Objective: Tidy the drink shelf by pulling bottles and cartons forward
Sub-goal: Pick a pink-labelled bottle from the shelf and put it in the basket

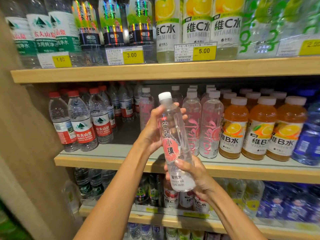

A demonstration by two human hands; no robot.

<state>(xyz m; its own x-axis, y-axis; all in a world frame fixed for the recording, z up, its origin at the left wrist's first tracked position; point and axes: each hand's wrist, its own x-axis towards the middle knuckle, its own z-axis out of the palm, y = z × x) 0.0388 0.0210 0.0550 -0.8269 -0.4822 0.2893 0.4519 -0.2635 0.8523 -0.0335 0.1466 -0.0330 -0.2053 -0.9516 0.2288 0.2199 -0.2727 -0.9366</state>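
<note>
A person holds a clear peach-water bottle (170,135) in front of the middle shelf (103,161), with the fingers of the left hand (155,129) wrapped round its shoulder and the right hand (192,177) gripping its base. Beside the front pink-print bottles (210,129), one bottle (146,108) sits far back, suggesting pulling-forward is unfinished. The wooden shop shelving carries yellow price tags (132,55) above.
</note>
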